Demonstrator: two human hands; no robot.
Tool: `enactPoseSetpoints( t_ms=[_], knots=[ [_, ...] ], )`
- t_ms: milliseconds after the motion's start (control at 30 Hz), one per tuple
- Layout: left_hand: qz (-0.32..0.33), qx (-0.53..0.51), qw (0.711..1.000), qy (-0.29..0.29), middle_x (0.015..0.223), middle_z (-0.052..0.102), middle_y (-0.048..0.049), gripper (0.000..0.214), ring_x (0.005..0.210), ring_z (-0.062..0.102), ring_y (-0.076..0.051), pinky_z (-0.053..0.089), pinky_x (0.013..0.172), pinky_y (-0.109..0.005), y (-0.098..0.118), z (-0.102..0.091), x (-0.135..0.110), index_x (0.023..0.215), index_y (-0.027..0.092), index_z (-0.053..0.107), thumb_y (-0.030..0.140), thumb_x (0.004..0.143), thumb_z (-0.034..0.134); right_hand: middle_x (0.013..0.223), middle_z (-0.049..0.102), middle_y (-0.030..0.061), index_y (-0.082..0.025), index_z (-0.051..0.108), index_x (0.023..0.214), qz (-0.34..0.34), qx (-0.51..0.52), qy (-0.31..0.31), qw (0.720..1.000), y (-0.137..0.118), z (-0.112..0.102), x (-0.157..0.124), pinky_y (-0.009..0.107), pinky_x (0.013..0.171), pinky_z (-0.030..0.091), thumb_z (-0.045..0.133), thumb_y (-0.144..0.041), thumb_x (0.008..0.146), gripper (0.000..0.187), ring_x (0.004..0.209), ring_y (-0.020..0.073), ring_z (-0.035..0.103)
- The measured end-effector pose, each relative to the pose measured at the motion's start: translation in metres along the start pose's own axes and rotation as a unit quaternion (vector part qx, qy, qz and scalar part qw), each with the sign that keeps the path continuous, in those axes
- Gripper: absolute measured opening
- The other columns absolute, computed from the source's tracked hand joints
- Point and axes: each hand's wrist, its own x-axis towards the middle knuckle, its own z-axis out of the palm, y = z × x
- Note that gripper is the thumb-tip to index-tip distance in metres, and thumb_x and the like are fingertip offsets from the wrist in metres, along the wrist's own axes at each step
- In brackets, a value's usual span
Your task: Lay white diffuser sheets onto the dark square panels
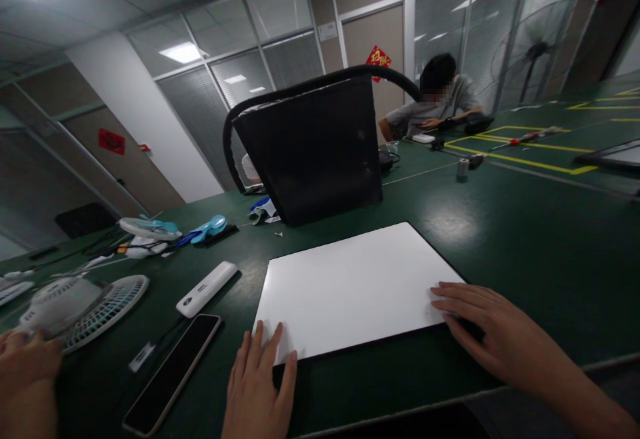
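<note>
A: Item one?
B: Board [350, 292]: flat, smooth, white, four-sided, thin dark rim. Lies on the green, faintly glossy worktop [530, 252], under both hands' fingertips.

A: Grip, left and right?
B: Left hand [263, 382]: fingers spread, tips on the near left corner. Right hand [493, 329]: fingers extended over the right edge, thumb held apart. Neither is pinching.

A: Edges and room?
B: A strip of green surface between the board's near edge and the worktop's lip; a broader stretch to the right. Past the far edge, well apart, one black panel [310, 152], slanted, with a curved tube [228, 146].

A: Left side?
B: Phone [173, 372]: dark glass, rounded corners. Power bank [207, 289]: white, elongated, round-ended. Fan [65, 302]: pale, slatted grille, another person's hand [30, 362] beside it.
</note>
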Motion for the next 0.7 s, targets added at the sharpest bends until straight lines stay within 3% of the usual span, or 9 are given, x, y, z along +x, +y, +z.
enactPoseSetpoints(
  t_ms=[200, 400, 533, 633, 700],
  knots=[
    [-0.013, 0.024, 0.999, -0.031, 0.173, 0.045, -0.0116, 0.065, 0.165, 0.031, -0.038, 0.032, 0.131, -0.065, 0.006, -0.003, 0.002, 0.154, 0.023, 0.063, 0.055, 0.105, 0.035, 0.138, 0.071, -0.0002, -0.034, 0.073, 0.129, 0.009, 0.001, 0.002, 1.000, 0.003, 0.003, -0.002, 0.055, 0.098, 0.067, 0.048, -0.035, 0.107, 0.034, 0.123, 0.0235, 0.070],
    [-0.035, 0.017, 0.998, -0.055, 0.176, 0.041, -0.0094, 0.073, 0.167, 0.027, -0.038, 0.031, 0.132, -0.062, 0.009, -0.005, 0.001, 0.159, 0.022, 0.056, 0.061, 0.103, 0.031, 0.139, 0.070, -0.0037, -0.037, 0.073, 0.128, 0.021, -0.002, 0.005, 1.000, 0.003, 0.005, -0.005, 0.049, 0.103, 0.064, 0.049, -0.037, 0.107, 0.033, 0.126, 0.0208, 0.068],
    [-0.060, 0.019, 0.998, -0.009, 0.173, 0.044, -0.0168, 0.078, 0.163, 0.035, -0.040, 0.035, 0.129, -0.062, 0.008, -0.002, 0.001, 0.159, 0.015, 0.055, 0.062, 0.102, 0.030, 0.137, 0.071, 0.0025, -0.029, 0.072, 0.129, 0.083, -0.034, 0.048, 0.995, 0.001, 0.002, -0.003, 0.053, 0.100, 0.063, 0.045, -0.042, 0.109, 0.036, 0.121, 0.0252, 0.069],
    [-0.113, 0.055, 0.991, 0.047, 0.163, 0.054, -0.0280, 0.084, 0.157, 0.044, -0.046, 0.034, 0.128, -0.064, 0.007, 0.002, 0.001, 0.151, 0.003, 0.059, 0.061, 0.100, 0.029, 0.128, 0.073, 0.0096, -0.020, 0.071, 0.127, 0.147, -0.071, 0.088, 0.983, -0.001, -0.003, -0.001, 0.055, 0.093, 0.063, 0.043, -0.046, 0.109, 0.042, 0.110, 0.0291, 0.070],
    [-0.126, 0.066, 0.988, 0.062, 0.155, 0.061, -0.0299, 0.085, 0.153, 0.049, -0.047, 0.033, 0.129, -0.064, 0.007, 0.005, 0.001, 0.148, -0.001, 0.060, 0.061, 0.098, 0.030, 0.129, 0.072, 0.0134, -0.015, 0.070, 0.129, 0.180, -0.093, 0.094, 0.975, -0.003, -0.004, -0.002, 0.058, 0.097, 0.061, 0.040, -0.048, 0.109, 0.049, 0.113, 0.0324, 0.069]
  ],
)
